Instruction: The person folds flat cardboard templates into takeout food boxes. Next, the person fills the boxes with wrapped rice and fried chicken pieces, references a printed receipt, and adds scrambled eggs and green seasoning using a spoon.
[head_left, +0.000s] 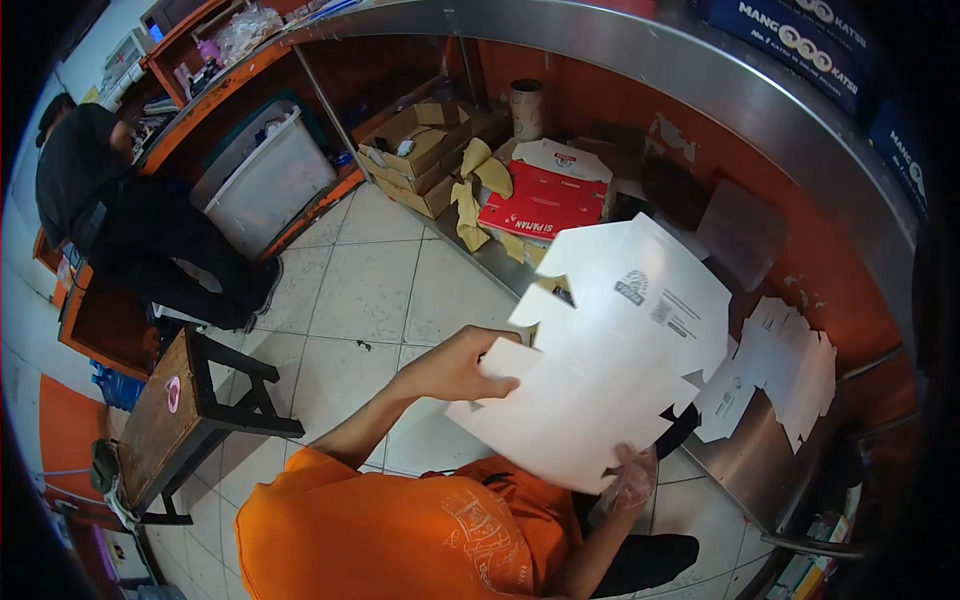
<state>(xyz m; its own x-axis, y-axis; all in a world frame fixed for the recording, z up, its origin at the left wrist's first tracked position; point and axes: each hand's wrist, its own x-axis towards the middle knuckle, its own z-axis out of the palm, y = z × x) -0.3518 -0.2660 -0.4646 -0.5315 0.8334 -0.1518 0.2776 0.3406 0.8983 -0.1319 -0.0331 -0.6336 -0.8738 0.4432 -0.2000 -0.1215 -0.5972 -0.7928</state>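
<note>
A flat white cardboard box blank [620, 340] with dark printing, notches and tabs spreads out in front of my orange shirt. My left hand [470, 365] is closed on a tab at its left edge, thumb over the top and fingers hidden underneath. My right hand [628, 476], in a clear plastic glove, grips the lower right edge near a notch. More white box blanks [780, 375] lie on the metal shelf to the right. Beyond the held blank, a red printed box [545, 198] rests on the lower shelf.
Open brown cartons [420, 155] and a cylindrical container [527, 108] stand on the lower shelf. A wooden bench [175, 410] is on the left. Behind it a person in dark clothes [110, 200] bends at a counter near a white plastic bin [265, 185]. Dark boxes [800, 45] sit upper right.
</note>
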